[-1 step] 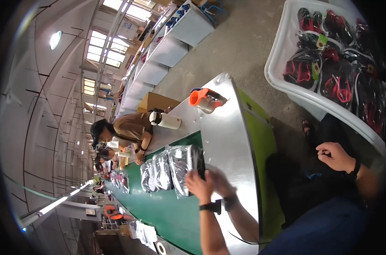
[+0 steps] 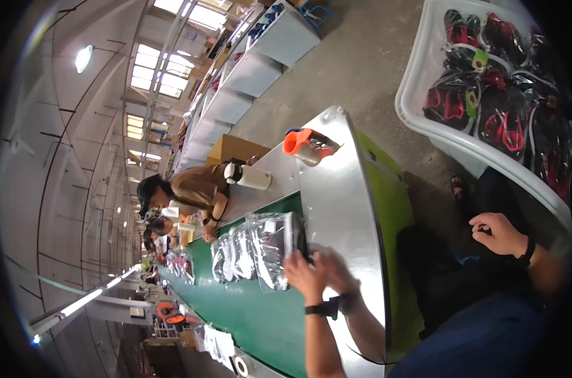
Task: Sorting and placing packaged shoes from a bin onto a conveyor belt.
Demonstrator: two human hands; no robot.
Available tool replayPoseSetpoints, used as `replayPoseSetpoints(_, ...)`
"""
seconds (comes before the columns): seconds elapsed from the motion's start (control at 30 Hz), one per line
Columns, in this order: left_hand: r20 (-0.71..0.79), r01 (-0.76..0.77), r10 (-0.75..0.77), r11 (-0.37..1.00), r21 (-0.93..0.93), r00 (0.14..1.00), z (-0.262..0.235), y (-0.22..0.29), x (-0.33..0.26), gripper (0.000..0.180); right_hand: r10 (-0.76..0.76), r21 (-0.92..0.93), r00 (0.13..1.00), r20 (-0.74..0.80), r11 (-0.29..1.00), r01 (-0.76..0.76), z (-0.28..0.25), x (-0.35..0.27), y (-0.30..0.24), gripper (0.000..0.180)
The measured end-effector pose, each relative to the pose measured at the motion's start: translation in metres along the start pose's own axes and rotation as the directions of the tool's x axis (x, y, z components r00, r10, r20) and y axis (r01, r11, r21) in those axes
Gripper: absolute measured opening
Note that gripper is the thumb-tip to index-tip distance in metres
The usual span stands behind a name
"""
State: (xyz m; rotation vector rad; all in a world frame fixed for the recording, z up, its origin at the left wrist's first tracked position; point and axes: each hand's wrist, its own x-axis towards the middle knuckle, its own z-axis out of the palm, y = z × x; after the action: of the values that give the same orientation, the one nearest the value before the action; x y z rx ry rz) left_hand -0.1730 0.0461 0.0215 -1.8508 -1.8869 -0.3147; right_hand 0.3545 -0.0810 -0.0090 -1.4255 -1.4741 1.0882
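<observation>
My left hand (image 2: 306,277) is at the near end of a row of clear plastic bags on the green belt. Its fingers are stretched out beside the nearest bagged pack (image 2: 272,249), which holds dark shoes; whether they touch it is hard to tell. A blurred reflection of this hand shows in the metal tabletop. Behind that pack lie more bagged packs (image 2: 232,255), side by side. Off to the right, above my dark clothing, my right hand (image 2: 501,233) is loosely curled, and nothing shows in it.
A white bin (image 2: 412,104) of bagged black-and-red shoes stands at right. On the metal tabletop (image 2: 349,208) are an orange-handled tape dispenser (image 2: 308,146) and a white bottle (image 2: 254,177). A co-worker in brown (image 2: 194,189) leans over the belt (image 2: 260,321). Grey bins (image 2: 254,72) line the far side.
My left hand has shifted slightly right, away from the nearest bagged pack. The whole view has moved a little; my right hand stays almost the same.
</observation>
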Motion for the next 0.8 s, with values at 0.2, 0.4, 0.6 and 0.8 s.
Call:
replayPoseSetpoints(0.2,0.438,0.527,-0.298,0.397,-0.751,0.848,-0.029,0.055,-0.044,0.085,-0.166,-0.156,0.972,0.168,0.969,0.193,0.008,0.012,-0.003,0.033)
replayPoseSetpoints(0.4,0.697,0.288,-0.284,-0.760,-0.582,0.658,-0.074,0.063,-0.038,0.092,-0.144,-0.109,0.970,0.197,0.980,0.168,0.004,0.015,-0.007,0.035)
replayPoseSetpoints(0.6,0.743,-0.063,-0.385,-0.905,-0.422,0.547,-0.038,0.061,-0.034,0.062,-0.158,-0.100,0.961,0.229,0.978,0.184,0.015,0.013,-0.016,0.034)
replayPoseSetpoints(0.8,0.771,-0.001,-0.347,-0.912,-0.410,0.534,-0.020,0.039,-0.029,0.044,-0.228,-0.154,0.935,0.272,0.949,0.276,0.007,0.012,-0.013,0.036)
